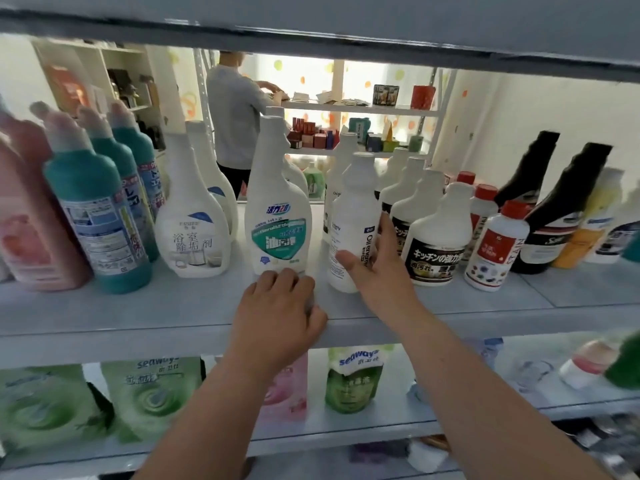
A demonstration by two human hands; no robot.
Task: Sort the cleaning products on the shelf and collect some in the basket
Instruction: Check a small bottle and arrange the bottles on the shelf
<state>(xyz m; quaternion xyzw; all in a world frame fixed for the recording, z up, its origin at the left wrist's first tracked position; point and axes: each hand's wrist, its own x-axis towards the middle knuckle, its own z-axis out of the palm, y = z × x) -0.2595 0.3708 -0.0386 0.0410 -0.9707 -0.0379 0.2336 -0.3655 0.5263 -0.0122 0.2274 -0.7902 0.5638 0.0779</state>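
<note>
A white spray-type bottle with a teal label (pixel 278 223) stands at the middle of the grey shelf (pixel 138 317). My left hand (pixel 277 313) rests on the shelf with curled fingers, knuckles against that bottle's foot and holding nothing that shows. Right of it stands a white bottle marked "Oil enemy" (pixel 349 206). My right hand (pixel 375 268) reaches around its lower part with straight, spread fingers: the thumb lies across its front and the fingertips sit at its right side. No basket is in view.
Teal toilet-cleaner bottles (pixel 100 209) and pink bottles (pixel 24 223) crowd the left. White bottles with black labels (pixel 436 237), a red-capped bottle (pixel 498 247) and black-topped ones (pixel 561 216) fill the right. Green refill pouches (pixel 152 389) sit on the shelf below. A person (pixel 235 116) works at a far rack.
</note>
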